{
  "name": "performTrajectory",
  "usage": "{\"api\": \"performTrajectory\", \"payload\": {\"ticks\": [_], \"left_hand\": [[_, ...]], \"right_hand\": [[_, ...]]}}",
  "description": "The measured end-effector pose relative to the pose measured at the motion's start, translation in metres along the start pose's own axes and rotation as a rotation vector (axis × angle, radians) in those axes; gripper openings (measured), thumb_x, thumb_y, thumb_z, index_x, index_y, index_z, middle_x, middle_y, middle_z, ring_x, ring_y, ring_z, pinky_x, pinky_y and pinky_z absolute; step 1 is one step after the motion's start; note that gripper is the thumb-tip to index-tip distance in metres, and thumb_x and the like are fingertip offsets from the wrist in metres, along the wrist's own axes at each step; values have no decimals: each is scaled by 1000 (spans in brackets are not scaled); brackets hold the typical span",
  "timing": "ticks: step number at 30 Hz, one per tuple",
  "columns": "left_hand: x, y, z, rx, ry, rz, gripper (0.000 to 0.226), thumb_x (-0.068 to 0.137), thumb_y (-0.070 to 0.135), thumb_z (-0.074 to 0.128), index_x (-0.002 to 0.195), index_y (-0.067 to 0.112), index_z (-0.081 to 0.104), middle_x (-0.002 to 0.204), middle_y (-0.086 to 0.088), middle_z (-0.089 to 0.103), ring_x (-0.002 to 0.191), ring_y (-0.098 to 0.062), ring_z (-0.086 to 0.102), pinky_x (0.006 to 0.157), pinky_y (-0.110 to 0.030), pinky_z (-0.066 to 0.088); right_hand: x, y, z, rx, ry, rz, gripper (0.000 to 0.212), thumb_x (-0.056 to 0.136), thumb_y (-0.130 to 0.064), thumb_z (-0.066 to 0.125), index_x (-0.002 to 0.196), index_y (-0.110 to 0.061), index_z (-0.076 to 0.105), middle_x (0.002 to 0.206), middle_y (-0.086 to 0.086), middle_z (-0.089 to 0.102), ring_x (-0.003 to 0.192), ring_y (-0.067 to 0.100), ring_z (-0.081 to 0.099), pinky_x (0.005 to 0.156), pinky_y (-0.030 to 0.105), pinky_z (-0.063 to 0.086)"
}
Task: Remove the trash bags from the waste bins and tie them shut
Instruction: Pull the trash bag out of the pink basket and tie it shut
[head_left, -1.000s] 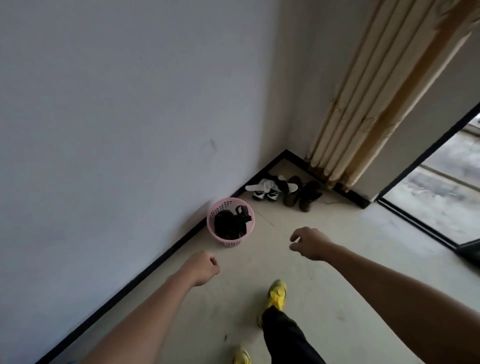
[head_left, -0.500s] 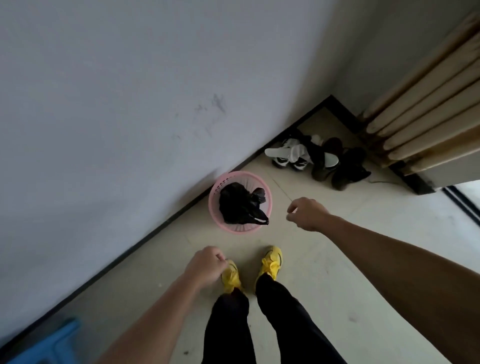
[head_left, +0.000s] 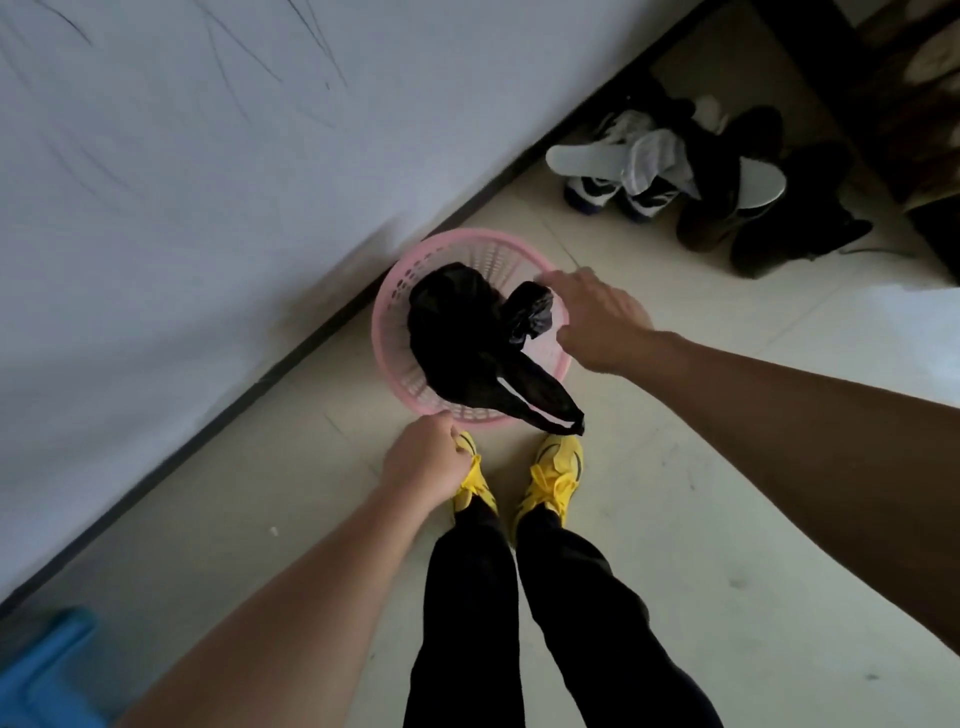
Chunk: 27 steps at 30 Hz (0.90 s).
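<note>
A pink lattice waste bin (head_left: 395, 306) stands on the floor against the wall, just ahead of my feet. A black trash bag (head_left: 457, 343) sits in it; one handle loop (head_left: 545, 405) hangs over the near rim and a bunched ear (head_left: 530, 312) sticks up on the right. My right hand (head_left: 597, 322) is over the bin's right rim, finger and thumb spread on either side of that ear without closing on it. Beside the near rim, my left hand (head_left: 426, 460) is curled in a fist and holds nothing I can see.
The white wall with a black baseboard (head_left: 291, 358) runs along the left. A pile of shoes and slippers (head_left: 691, 176) lies in the corner at the upper right. A blue stool (head_left: 41, 670) shows at the lower left. My yellow shoes (head_left: 553, 478) stand right by the bin.
I have stepped up to the bin and bent over it. My right hand moved left to the bag's ear; my left fist came up to the near rim.
</note>
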<state>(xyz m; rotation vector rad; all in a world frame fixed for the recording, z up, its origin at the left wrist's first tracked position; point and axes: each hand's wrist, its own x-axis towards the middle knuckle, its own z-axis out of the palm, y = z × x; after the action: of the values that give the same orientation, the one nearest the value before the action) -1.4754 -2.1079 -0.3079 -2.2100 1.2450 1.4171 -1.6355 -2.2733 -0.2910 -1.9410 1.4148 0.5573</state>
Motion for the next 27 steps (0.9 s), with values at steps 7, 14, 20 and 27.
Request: {"api": "performTrajectory", "payload": {"ticks": [7,14,20,27], "left_hand": [[58,-6,32,61,128,117,78,77,23,67,142,22,26,128,-8,47,109,-28,55,78,-46,56],[100,28,24,309,165,297,54,85,32,62,135,27,44,134,-8,41,120,-31,41,95,-44,45],[89,31,14,-116,272,140,15,90,16,45,91,15,60,79,-4,66,78,-26,63,66,-43,55],[20,31,-27,-310,495,178,15,88,7,44,89,7,58,93,-13,64,75,-29,63,57,-33,49]], "right_hand": [[36,45,50,137,41,259,28,96,-41,50,95,-19,66,80,2,59,78,27,59,59,29,37],[28,91,54,486,94,427,35,96,-38,46,92,-11,68,80,11,72,64,22,61,58,33,46],[19,80,51,706,90,451,40,94,-39,48,84,-7,70,78,7,74,70,21,70,68,40,56],[-26,25,10,854,125,366,35,90,-28,53,73,-5,72,68,12,73,63,22,64,61,37,51]]}}
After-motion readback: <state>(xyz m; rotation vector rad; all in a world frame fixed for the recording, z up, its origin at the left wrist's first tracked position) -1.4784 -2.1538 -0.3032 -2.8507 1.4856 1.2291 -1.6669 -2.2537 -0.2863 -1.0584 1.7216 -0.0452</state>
